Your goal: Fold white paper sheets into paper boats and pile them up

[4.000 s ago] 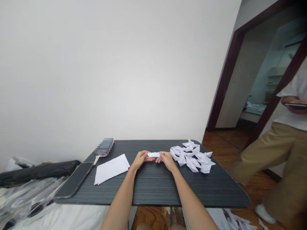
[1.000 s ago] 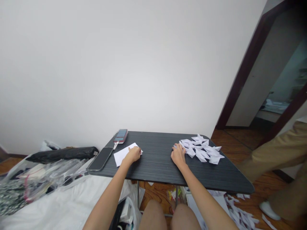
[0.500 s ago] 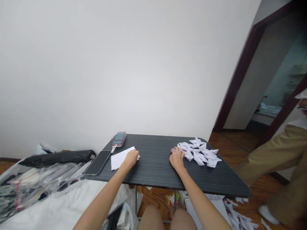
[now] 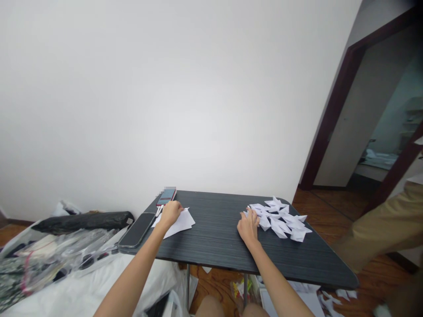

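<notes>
- Two hands down on the dark table (image 4: 214,248), lower centre of frame.
- Left hand (image 4: 170,212): fingers curled over the far edge of the white sheets (image 4: 182,223). Gripping or only touching, cannot tell.
- Right hand (image 4: 248,225): spread wide, fingertips touching the folded paper pile (image 4: 284,220), right of centre.
- Dark phone (image 4: 137,230) just left of the sheets.
- Another person's khaki trouser leg (image 4: 383,229) at the far right edge.

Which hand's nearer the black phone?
Left. The left hand is on the sheets just beside the black phone; right hand is far across the table, at the folded pile.
</notes>
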Motion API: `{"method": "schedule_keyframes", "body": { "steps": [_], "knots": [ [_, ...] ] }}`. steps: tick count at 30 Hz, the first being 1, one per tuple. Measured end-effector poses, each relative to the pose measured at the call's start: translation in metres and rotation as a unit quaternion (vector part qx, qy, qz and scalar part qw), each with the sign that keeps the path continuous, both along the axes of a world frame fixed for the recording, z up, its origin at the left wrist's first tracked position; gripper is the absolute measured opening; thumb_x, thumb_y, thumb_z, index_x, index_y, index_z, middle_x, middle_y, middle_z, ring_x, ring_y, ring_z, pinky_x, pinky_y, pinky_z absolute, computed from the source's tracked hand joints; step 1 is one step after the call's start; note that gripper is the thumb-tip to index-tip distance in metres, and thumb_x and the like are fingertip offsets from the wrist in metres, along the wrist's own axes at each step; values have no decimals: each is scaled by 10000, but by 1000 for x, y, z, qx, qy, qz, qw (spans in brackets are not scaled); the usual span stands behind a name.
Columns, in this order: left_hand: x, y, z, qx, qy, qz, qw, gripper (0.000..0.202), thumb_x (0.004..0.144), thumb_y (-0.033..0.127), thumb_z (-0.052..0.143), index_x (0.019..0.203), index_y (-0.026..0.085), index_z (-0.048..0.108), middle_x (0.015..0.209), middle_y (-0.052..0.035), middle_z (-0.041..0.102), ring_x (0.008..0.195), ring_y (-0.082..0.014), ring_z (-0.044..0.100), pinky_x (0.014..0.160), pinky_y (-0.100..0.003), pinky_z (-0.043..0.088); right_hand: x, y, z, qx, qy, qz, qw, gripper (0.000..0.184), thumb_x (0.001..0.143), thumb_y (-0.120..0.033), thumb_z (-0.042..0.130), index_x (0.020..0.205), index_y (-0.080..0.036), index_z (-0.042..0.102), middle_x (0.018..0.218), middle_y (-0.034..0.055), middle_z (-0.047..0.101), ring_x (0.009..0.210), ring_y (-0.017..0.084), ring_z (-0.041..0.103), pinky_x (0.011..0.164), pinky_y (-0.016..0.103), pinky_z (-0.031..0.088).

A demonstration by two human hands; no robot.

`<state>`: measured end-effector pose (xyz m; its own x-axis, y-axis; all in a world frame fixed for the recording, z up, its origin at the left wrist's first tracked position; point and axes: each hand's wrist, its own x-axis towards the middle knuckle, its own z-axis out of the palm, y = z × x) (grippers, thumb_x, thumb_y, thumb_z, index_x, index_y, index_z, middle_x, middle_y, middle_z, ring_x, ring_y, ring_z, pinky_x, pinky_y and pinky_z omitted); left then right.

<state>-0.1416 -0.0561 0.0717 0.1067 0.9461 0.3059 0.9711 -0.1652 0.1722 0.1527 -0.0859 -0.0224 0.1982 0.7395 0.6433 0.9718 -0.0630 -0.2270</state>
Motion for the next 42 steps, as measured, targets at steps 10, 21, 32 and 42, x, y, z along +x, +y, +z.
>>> {"method": "schedule_keyframes", "body": {
  "steps": [10,21,32,42],
  "knots": [
    [3,1,50,32,-213,-107,971,267,662,374,511,665,131,623,645,-35,606,654,-157,530,602,-227,370,-4,1,3,7,1,89,996,308,697,-88,374,935,-147,560,1092,124,429,1076,256,308,869,387,252],
    [101,41,-15,-59,-452,-228,860,313,710,428,431,727,125,507,544,29,484,472,-71,428,432,-169,305,4,10,13,-94,322,355,873,518,820,-468,183,943,-150,573,888,85,588,882,196,505,801,342,364],
    [160,75,-82,-109,-607,-196,762,423,676,459,492,921,114,491,583,-7,571,468,-100,501,437,-191,366,18,46,-3,-101,569,303,757,483,630,-556,495,721,-95,608,629,63,622,575,180,557,508,265,409],
    [142,77,-91,-165,-600,-254,740,388,632,408,585,816,67,608,702,-74,635,575,-152,558,501,-224,406,11,73,-10,-72,667,380,637,371,572,-435,621,760,-115,621,685,72,648,613,192,583,588,310,441]
  ]
}}
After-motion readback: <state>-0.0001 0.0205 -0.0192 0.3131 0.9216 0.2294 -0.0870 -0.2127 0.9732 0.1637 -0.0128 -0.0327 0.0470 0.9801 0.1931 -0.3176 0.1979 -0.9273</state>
